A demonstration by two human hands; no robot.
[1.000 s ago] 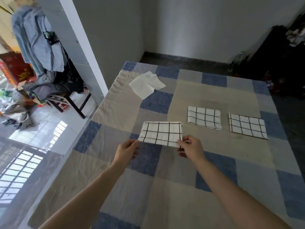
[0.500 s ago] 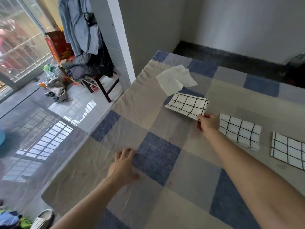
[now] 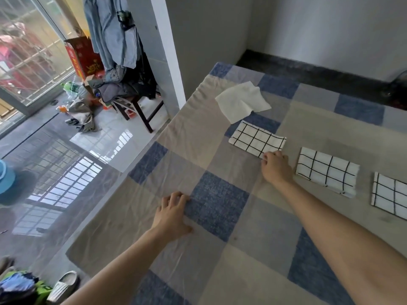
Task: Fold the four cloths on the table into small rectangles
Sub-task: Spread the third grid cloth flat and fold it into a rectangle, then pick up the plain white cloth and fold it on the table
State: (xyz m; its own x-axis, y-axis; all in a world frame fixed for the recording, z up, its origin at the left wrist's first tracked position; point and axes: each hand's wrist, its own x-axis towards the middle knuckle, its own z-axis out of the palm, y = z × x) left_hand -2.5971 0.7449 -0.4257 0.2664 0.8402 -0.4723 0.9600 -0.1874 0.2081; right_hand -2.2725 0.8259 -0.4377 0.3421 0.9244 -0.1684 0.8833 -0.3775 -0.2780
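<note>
Three white cloths with a black grid lie folded as small rectangles on the table: one at the middle, a second to its right, a third cut off by the right edge. A plain white cloth lies loose and unfolded further back. My right hand pinches the near right corner of the middle grid cloth. My left hand rests flat on the table's checked cover, fingers spread, holding nothing.
The table's left edge drops to a glossy tiled floor. A white pillar stands beside the table's far left corner, with a chair piled with clothes behind it. A slipper lies on the floor at lower left.
My right hand has carried the grid cloth away from me toward the plain white cloth and set it down. My left hand let go of it and dropped flat onto the table. My view swung left.
</note>
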